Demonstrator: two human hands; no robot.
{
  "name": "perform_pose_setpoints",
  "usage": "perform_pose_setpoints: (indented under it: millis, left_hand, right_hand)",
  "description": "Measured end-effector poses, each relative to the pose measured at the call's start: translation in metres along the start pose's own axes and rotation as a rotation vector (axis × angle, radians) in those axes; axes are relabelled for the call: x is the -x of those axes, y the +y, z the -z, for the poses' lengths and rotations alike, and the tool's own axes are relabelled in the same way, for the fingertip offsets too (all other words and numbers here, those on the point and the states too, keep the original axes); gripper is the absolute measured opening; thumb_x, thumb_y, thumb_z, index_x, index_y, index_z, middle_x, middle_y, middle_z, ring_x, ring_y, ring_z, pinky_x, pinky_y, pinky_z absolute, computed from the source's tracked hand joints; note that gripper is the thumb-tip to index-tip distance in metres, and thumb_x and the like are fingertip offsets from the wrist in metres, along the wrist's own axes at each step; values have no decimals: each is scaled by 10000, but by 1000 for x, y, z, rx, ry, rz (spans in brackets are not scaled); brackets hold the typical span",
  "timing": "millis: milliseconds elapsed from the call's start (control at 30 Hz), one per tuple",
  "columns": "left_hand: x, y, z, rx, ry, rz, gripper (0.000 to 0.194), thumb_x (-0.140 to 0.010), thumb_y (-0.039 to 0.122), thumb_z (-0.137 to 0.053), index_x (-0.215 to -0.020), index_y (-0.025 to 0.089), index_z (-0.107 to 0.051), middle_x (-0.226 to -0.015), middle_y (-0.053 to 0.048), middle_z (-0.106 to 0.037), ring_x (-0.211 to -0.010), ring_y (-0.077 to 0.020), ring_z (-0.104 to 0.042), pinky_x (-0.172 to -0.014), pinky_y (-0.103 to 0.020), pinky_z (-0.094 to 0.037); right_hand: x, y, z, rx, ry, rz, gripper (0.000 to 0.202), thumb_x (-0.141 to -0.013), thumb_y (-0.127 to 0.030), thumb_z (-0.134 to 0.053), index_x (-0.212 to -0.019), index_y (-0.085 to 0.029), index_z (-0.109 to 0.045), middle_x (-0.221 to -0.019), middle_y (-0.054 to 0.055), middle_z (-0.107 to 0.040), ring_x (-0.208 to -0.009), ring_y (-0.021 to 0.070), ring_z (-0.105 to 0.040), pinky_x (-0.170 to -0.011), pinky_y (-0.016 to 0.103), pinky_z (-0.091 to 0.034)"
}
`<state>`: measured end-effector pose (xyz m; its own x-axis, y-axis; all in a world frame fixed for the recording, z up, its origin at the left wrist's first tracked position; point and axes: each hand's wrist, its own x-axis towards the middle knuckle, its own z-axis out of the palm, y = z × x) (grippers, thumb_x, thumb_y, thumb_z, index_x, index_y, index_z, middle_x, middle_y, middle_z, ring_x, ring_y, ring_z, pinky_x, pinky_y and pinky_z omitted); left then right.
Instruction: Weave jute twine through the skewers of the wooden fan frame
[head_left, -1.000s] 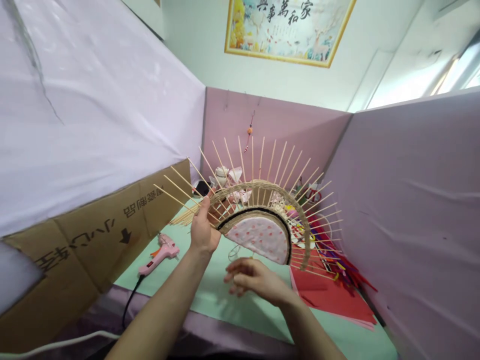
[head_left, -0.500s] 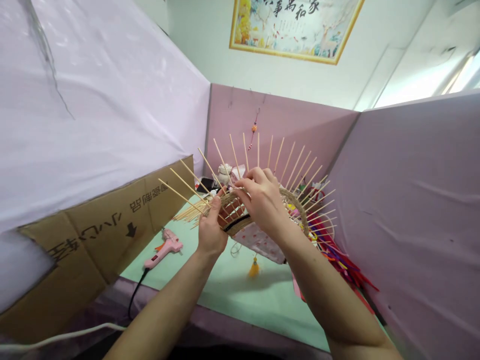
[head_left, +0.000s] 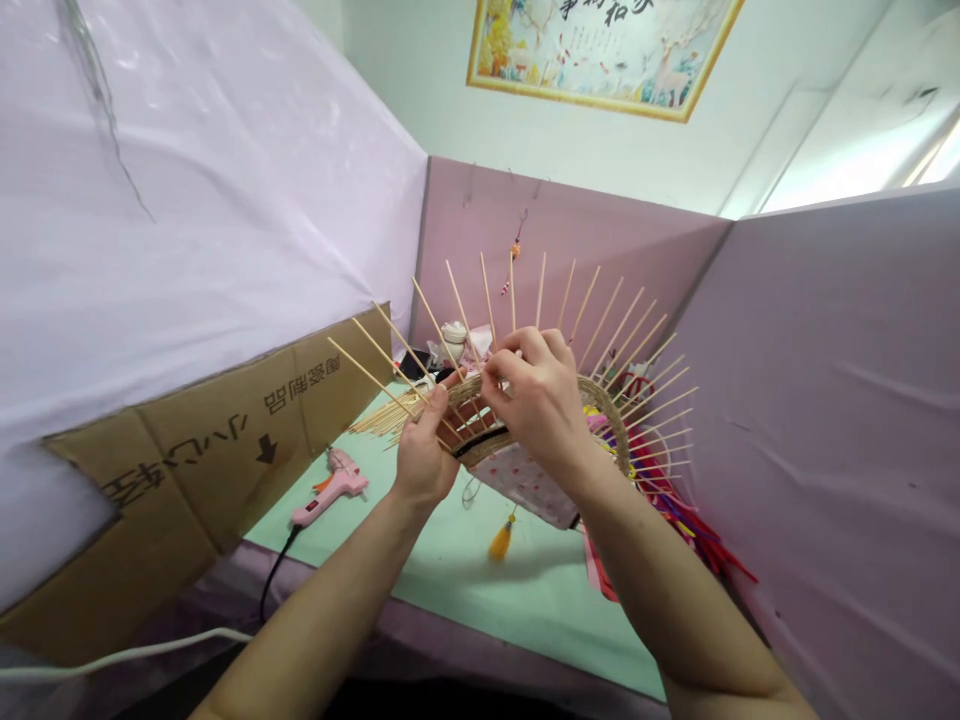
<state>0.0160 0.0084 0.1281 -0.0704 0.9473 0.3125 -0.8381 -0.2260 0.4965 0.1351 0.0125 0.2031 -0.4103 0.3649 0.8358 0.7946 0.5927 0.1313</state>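
A fan-shaped craft piece is held up above the table, with thin wooden sticks (head_left: pixel 541 290) radiating from its curved twine-woven band (head_left: pixel 616 425). White fabric with red spots (head_left: pixel 521 480) covers its lower part, and a yellow tassel (head_left: pixel 502 538) hangs below it. At the band's left end, my left hand (head_left: pixel 427 450) is closed, thumb in front and fingers behind. My right hand (head_left: pixel 538 395) is pinched at the band's upper edge, among the stick bases. What its fingertips hold is hidden by the hand.
A pink glue gun (head_left: pixel 330 490) lies on the green tabletop (head_left: pixel 450 580) at left, near a cardboard sheet (head_left: pixel 202 470). Loose sticks (head_left: pixel 379 418) lie behind my left hand. A white jar (head_left: pixel 453 340) stands at the back, and red and purple strips (head_left: pixel 697 540) lie at right.
The craft piece has turned slightly, its sticks leaning further right. My right hand has shifted a little right, its fingers more curled. The tassel swings left, and the view has moved slightly.
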Motion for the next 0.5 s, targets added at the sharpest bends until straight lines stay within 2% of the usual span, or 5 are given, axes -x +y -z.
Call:
perform_pose_setpoints:
  millis: [133, 233, 367, 500]
  left_hand:
    - [-1, 3, 1, -44, -18, 25, 275, -783, 300, -689, -1018, 158, -699, -1011, -95, -734, -940, -256, -691, -864, -408, -548]
    - [-2, 4, 2, -84, -14, 39, 296, -734, 233, -736, -1019, 161, -700, -1015, -93, -733, -908, -244, -694, -838, -391, -557]
    - [-5, 5, 3, -79, -3, 46, 268, -750, 238, -722, -1006, 164, -696, -1004, -97, -733, -892, -253, -699, -798, -398, -568]
    - [-8, 6, 8, -92, 41, 27, 238, -773, 213, -691, -1007, 172, -690, -934, -79, -744, -877, -238, -708, -774, -367, -578]
  right_hand:
    - [3, -4, 0, 50, 43, -27, 170, -885, -224, -522, -767, -210, -644, -916, 74, -601, -879, 229, -443, -763, 373, -350]
    - [3, -4, 1, 20, 15, -28, 198, -903, -247, -508, -783, -207, -660, -896, 74, -603, -867, 223, -450, -776, 373, -356]
    - [2, 5, 8, -185, -28, -11, 227, -939, -256, -466, -954, -202, -687, -933, 71, -616, -896, 202, -520, -819, 364, -401]
    - [11, 20, 22, -355, 51, -72, 247, -943, -225, -454, -1091, -198, -650, -1013, 81, -626, -948, 192, -584, -845, 358, -449]
